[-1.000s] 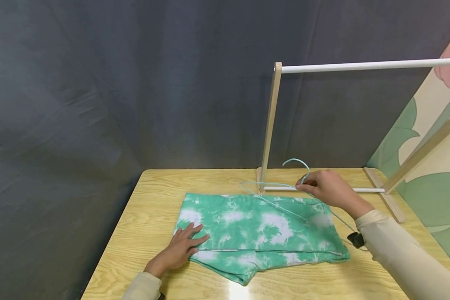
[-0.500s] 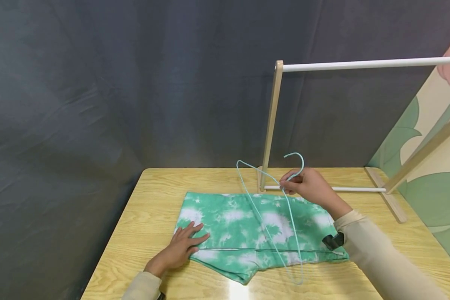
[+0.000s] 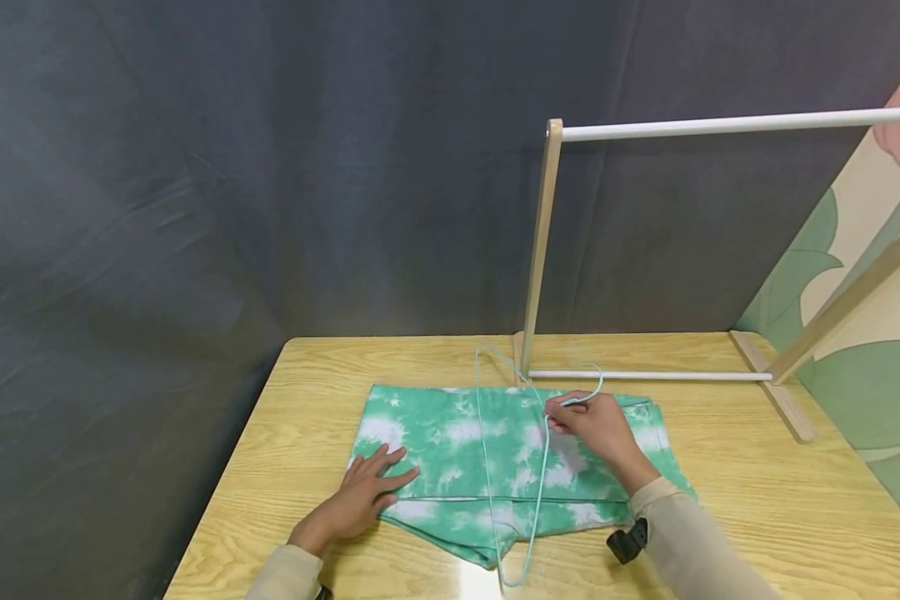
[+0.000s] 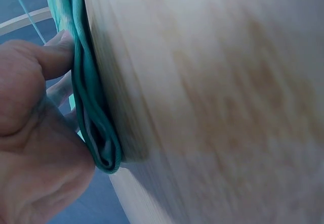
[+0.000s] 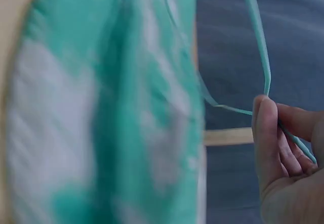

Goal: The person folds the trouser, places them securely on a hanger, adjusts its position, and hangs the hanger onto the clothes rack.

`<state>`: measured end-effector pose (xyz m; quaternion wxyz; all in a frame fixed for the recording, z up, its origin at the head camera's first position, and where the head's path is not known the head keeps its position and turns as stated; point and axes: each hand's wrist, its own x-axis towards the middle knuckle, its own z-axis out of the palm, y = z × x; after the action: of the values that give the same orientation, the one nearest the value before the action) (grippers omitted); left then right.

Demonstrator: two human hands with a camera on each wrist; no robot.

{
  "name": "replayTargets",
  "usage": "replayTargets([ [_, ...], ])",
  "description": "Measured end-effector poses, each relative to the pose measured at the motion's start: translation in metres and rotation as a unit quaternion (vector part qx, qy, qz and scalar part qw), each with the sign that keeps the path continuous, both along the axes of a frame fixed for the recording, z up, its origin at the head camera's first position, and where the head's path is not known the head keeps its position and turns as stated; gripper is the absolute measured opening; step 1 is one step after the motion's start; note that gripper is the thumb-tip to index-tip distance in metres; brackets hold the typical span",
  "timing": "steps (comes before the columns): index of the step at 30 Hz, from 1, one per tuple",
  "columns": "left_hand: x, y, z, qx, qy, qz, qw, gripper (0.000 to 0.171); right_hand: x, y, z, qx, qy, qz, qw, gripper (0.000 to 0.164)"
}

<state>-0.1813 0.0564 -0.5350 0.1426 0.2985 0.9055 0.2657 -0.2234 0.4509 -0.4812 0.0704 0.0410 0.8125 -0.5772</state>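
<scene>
A pair of green-and-white tie-dye pants (image 3: 450,450) lies folded lengthwise on the wooden table. My left hand (image 3: 356,500) rests on their left end with the fingers spread. In the left wrist view the folded layers of the pants (image 4: 98,118) run along the thumb. My right hand (image 3: 592,429) pinches a thin light-green wire hanger (image 3: 543,467) at the neck, just below the hook. The hanger is tilted over the middle of the pants, one end pointing toward the table's front. In the right wrist view thumb and fingertips meet on the hanger (image 5: 261,44).
A clothes rack stands at the back right, with a white top rail (image 3: 720,126), a wooden upright (image 3: 542,250) and a low white bar (image 3: 645,376). A dark curtain (image 3: 345,167) hangs behind the wooden table (image 3: 285,417); a painted panel (image 3: 862,333) is at right.
My right hand has moved left and toward me with the hanger, which has swung from lying nearly flat to pointing down over the pants. The left hand has stayed in place.
</scene>
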Motion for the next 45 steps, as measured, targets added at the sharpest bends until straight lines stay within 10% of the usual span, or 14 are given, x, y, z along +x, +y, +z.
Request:
replayTargets([
  [12, -0.001, 0.0, -0.004, 0.003, 0.008, -0.005, 1.0, 0.048, 0.012, -0.044, -0.058, -0.104, -0.042, -0.095, 0.989, 0.028],
  [27, -0.001, 0.002, -0.009, 0.017, 0.013, 0.023, 0.9995, 0.048, 0.017, -0.077, -0.075, -0.045, 0.005, -0.099, 0.994, 0.02],
  [31, 0.001, -0.002, -0.008, 0.038, 0.02, 0.084, 0.9955, 0.043, 0.017, -0.079, -0.08, -0.058, 0.003, -0.1, 0.993, 0.02],
  [34, 0.0, -0.005, -0.006, 0.056, 0.039, 0.193, 0.9788, 0.038, 0.016, -0.078, -0.082, -0.071, 0.004, -0.094, 0.993, 0.021],
  [39, -0.007, -0.015, -0.001, 0.08, 0.006, 0.367, 0.9269, 0.052, 0.013, -0.076, -0.082, -0.084, 0.011, -0.091, 0.992, 0.024],
  [45, -0.013, -0.022, 0.0, 0.165, -0.125, 0.421, 0.8833, 0.053, 0.012, -0.071, -0.082, -0.112, -0.018, -0.093, 0.989, 0.027],
])
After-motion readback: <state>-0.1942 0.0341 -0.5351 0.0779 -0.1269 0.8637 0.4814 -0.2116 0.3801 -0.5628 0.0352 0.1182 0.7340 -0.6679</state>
